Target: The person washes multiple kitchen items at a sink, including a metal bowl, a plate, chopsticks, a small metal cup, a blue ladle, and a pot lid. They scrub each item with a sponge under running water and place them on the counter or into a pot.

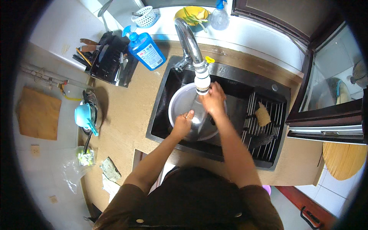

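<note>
A round, light-coloured basin (175, 100) stands in the left part of the dark kitchen sink (156, 115). My left hand (184, 123) is over the basin's lower middle, thumb raised and fingers curled around something metallic and thin that I cannot make out well. At the faucet's white spout attachment (202, 82), my right hand (213, 97) is just right of and below it, over the basin's upper right side, with its fingers bent. Whether the right hand holds anything is hidden. The chrome faucet (189, 43) arches over the basin.
A rack (250, 129) with a sponge (262, 115) and a dark scrubber (262, 140) spans the sink's right side. Left of the sink stand a blue pump bottle (148, 51) and a black knife holder (107, 57). A yellow bowl (187, 13) and a spray bottle (219, 18) sit behind; an open window frame (325, 112) juts in at right.
</note>
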Demonstrator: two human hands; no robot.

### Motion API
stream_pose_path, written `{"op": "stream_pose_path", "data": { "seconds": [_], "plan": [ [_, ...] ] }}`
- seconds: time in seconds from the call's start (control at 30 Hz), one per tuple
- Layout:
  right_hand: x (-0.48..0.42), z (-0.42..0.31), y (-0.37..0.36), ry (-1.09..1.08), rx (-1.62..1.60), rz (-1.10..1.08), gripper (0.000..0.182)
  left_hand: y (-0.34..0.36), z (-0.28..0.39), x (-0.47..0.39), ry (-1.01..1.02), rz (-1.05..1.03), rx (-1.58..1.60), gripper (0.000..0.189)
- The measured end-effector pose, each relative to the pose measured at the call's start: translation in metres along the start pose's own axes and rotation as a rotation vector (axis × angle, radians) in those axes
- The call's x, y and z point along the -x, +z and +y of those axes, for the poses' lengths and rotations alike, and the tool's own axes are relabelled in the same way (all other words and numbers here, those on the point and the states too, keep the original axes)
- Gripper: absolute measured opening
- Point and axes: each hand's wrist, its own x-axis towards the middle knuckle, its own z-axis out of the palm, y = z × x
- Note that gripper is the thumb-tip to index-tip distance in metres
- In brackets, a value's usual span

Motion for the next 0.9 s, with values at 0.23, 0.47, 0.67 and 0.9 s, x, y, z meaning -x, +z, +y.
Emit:
{"op": "stream_pose_path", "data": {
  "seconds": [0.23,0.47,0.67,0.9],
  "plan": [
    [-0.015,-0.016,-0.009,-0.044,-0.108,-0.287,0.049,-0.007,-0.008,-0.025,-0.254,-0.071,0.147,0.046],
    [-0.038,-0.021,0.000,0.023,-0.111,-0.357,0.037,-0.024,-0.012,-0.038,-0.207,-0.169,0.111,0.043],
    [-0.099,0.066,0.050,-0.202,0.072,-0.587,0.033,-0.039,-0.057,-0.050,-0.291,-0.123,0.141,0.044],
    [-0.055,0.014,-0.004,-0.063,-0.014,-0.310,0.027,-0.053,-0.015,-0.074,-0.187,-0.234,-0.040,0.034]
  ]
}}
